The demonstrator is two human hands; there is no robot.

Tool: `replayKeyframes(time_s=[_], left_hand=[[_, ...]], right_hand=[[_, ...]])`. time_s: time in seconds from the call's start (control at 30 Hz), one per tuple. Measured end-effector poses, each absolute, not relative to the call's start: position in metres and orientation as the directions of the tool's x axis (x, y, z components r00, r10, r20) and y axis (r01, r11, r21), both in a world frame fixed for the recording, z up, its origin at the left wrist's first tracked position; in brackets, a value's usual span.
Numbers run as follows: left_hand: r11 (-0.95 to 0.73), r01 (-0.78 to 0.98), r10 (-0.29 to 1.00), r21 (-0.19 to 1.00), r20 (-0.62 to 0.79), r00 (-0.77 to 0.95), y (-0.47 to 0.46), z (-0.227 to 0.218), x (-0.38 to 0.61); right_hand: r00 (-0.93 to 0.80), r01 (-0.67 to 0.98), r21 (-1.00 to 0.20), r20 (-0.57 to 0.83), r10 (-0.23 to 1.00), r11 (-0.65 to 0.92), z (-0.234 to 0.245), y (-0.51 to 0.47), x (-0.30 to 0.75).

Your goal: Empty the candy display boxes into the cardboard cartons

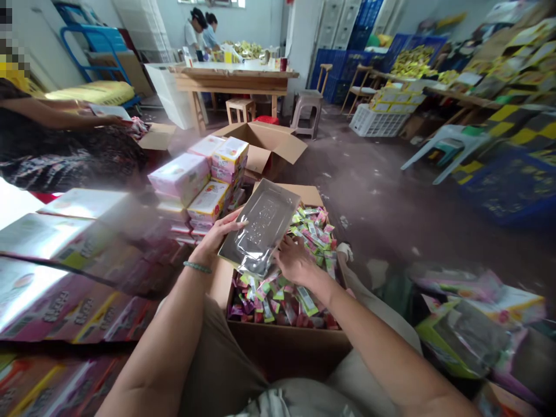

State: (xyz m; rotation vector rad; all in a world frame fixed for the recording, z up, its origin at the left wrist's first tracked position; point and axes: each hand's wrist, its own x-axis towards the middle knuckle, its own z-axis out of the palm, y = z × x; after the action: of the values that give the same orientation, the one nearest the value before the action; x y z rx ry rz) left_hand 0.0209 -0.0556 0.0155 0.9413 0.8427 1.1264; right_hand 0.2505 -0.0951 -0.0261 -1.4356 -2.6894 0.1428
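Head view, centre of frame: clear plastic tray [263, 223] held tilted over the cardboard box [282, 347] of sachets [278, 301]. Left hand [217, 234] clasps its left edge, right hand [295, 260] its lower edge — both closed on it. Likely light, flexible, slippery — hold by the rims. Glossy, embossed, thin.

Tray [260, 229] clear glossy plastic; box [282, 347] matt brown cardboard; sachets [278, 298] shiny foil.
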Motion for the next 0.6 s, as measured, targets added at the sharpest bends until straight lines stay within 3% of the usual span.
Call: replayKeyframes(time_s=[0.1, 0.2, 0.3, 0.4, 0.5, 0.6], left_hand=[[0.168, -0.343, 0.972, 0.924, -0.096, 0.216, -0.056, 0.014, 0.017], [0.11, -0.354, 0.992, 0.929, -0.078, 0.104, -0.048, 0.011, 0.0], [-0.008, -0.41, 0.987, 0.912, -0.058, -0.149, -0.039, 0.01, -0.02], [-0.07, -0.466, 0.95, 0.882, -0.083, -0.301, -0.037, 0.011, -0.031], [-0.053, -0.472, 0.947, 0.88, -0.105, -0.303, -0.041, 0.014, -0.029], [-0.061, -0.468, 0.945, 0.882, -0.101, -0.312, -0.045, 0.017, -0.025]], right_hand=[[-0.556, 0.826, -0.167, -0.092, 0.826, 0.538, -0.034, -0.098, 0.249], [-0.464, 0.85, -0.233, 0.096, 0.881, 0.473, -0.035, -0.1, 0.262], [-0.274, 0.918, -0.232, 0.215, 0.937, 0.322, -0.039, -0.096, 0.284], [-0.207, 0.94, -0.262, 0.07, 0.976, 0.218, -0.06, -0.092, 0.295], [-0.261, 0.939, -0.268, -0.147, 0.954, 0.216, -0.092, -0.097, 0.281], [-0.324, 0.937, -0.185, -0.155, 0.933, 0.295, -0.115, -0.11, 0.262]])
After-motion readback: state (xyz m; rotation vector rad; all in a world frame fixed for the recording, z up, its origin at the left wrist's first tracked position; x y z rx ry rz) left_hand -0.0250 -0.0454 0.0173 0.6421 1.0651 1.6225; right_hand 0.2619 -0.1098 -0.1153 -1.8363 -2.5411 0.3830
